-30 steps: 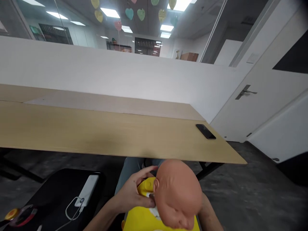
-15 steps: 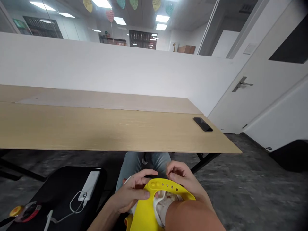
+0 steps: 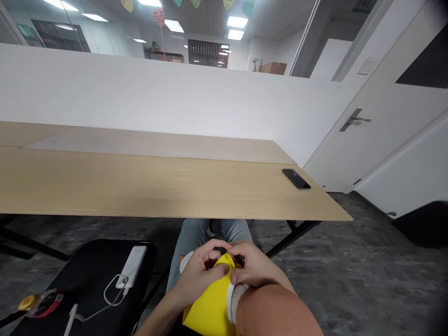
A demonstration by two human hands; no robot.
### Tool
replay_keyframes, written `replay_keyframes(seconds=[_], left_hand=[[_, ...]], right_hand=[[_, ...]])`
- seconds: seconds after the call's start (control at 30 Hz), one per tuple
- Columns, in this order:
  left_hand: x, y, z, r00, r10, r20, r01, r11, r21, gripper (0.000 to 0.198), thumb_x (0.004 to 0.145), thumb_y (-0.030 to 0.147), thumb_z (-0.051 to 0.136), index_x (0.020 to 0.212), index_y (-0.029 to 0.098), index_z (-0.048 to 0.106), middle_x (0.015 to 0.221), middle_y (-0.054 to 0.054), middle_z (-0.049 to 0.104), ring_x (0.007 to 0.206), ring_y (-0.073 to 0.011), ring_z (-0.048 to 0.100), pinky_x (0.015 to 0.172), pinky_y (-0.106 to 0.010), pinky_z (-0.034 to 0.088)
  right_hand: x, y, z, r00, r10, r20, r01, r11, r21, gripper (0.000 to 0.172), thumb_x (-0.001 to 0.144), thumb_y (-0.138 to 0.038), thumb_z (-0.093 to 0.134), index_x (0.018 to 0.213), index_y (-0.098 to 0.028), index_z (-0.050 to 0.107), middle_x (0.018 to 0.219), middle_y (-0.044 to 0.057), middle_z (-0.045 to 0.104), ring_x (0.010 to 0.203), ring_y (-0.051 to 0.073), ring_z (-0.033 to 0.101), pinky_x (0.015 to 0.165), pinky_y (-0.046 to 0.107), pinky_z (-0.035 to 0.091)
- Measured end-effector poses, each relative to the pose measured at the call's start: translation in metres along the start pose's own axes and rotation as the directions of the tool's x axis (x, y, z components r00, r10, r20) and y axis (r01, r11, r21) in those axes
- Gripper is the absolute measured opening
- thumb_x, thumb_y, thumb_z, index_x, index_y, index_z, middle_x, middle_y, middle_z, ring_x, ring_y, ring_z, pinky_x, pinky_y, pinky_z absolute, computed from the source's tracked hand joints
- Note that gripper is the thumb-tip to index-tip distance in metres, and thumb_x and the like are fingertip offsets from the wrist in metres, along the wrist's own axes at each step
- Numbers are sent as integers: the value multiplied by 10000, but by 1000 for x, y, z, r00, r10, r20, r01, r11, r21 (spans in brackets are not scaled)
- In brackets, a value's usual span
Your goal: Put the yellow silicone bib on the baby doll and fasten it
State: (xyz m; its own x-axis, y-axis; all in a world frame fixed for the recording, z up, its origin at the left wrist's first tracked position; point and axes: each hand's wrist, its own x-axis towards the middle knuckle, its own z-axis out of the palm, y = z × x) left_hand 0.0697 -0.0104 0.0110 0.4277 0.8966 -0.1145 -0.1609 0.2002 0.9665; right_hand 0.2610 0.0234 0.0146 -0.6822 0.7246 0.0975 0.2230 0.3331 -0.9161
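Observation:
A yellow baby bib point(image 3: 210, 305) lies in my lap, its neck strap bunched up between my fingers. My left hand point(image 3: 199, 270) is closed on the strap from the left, thumb on top. My right hand point(image 3: 259, 266) pinches the same strap from the right, its fingertips close to the left ones. Under the bib's right side is what looks like a doll, with a smooth round head point(image 3: 276, 312) close to the camera and a white collar point(image 3: 231, 301). The strap's ends are mostly hidden by my fingers.
A wooden table point(image 3: 157, 186) stands ahead, with a black phone point(image 3: 296, 178) near its right end. On a black chair point(image 3: 101, 261) to my left lie a white power bank point(image 3: 133, 266) with a cable and a tape roll point(image 3: 45, 303). A door point(image 3: 395, 126) is at right.
My right hand has moved left and closed on the bib strap. The strap, earlier arched with its row of holes showing, is now folded together between both hands.

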Motion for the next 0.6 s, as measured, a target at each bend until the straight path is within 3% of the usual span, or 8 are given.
replay_keyframes(seconds=[0.1,0.2,0.33,0.5,0.6], left_hand=[[-1,-2,-1,1000,7,18,-6,1000,-29,332,801,243,698,1118,197,610,723,30,610,632,-89,507,583,-189,345],[-2,-5,-3,998,-15,54,20,995,-98,373,815,265,700,1169,209,596,767,17,630,662,-97,538,609,-197,369],[-3,-5,-4,994,-41,103,58,983,-176,403,801,286,733,1177,212,608,831,-11,681,710,-116,598,638,-202,405],[-3,-8,-7,990,-27,140,65,959,-277,443,776,284,762,1188,219,613,838,-20,709,686,-119,624,617,-194,416],[-4,-9,-9,991,-29,132,73,936,-344,466,727,256,787,1164,210,632,800,-15,708,638,-118,622,577,-186,404]], right_hand=[[0,1,3,1000,9,-11,-9,1000,-8,470,915,-529,520,660,-136,562,654,10,511,618,106,450,580,238,338],[-3,0,6,999,20,-46,-17,997,80,474,975,-470,425,685,-132,586,682,30,538,637,112,479,583,232,358],[-8,5,13,991,97,-91,-63,945,322,487,951,-517,465,703,-124,609,738,54,570,642,116,512,560,222,370],[-16,20,20,958,244,-150,-110,796,595,497,867,-585,571,680,-125,546,676,21,484,572,100,459,515,218,319],[-17,23,21,951,258,-173,-92,766,636,463,875,-546,586,698,-123,527,671,2,434,579,91,422,533,220,293]])
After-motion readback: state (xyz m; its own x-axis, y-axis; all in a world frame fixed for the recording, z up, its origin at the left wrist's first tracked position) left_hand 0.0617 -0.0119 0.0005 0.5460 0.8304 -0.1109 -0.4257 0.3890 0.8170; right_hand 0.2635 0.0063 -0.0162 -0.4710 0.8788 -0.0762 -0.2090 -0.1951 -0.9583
